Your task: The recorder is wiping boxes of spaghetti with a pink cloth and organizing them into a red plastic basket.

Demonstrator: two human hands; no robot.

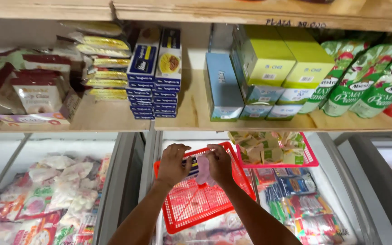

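Note:
Both my hands are raised over an empty red plastic basket [191, 204] that rests on top of a chest freezer. My left hand [173, 164] and my right hand [219, 164] pinch a small flat packet [200, 170] between them, pale pink with a dark blue end. The packet hangs just above the basket's far rim. My forearms reach up from the bottom of the view.
A pink basket [307, 159] with small wrapped items sits right of the red one. Below lie frozen packs [296, 204] in the freezer. Another freezer of bagged food [46, 199] is at left. A wooden shelf [191, 122] above carries boxes and green pouches [368, 81].

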